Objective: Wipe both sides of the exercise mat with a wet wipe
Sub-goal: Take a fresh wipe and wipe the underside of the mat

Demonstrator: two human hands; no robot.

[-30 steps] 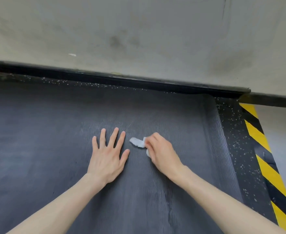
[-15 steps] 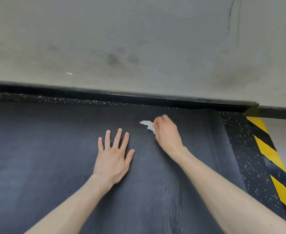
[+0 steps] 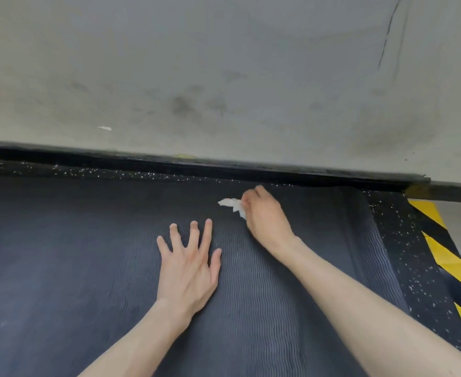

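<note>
1 head view, angled down, close over mat (image 3: 60, 268), facing wall (image 3: 224, 63)

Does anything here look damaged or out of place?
The wall has a dark crack-like line at upper right and grey smudges above the mat. The wet wipe in the right hand is bunched, not spread flat.

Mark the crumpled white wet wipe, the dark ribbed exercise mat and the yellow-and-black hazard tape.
crumpled white wet wipe (image 3: 230, 204), head view, loose end
dark ribbed exercise mat (image 3: 251, 308), head view, bare ribbing near centre
yellow-and-black hazard tape (image 3: 447, 261), head view, yellow stripe
</note>
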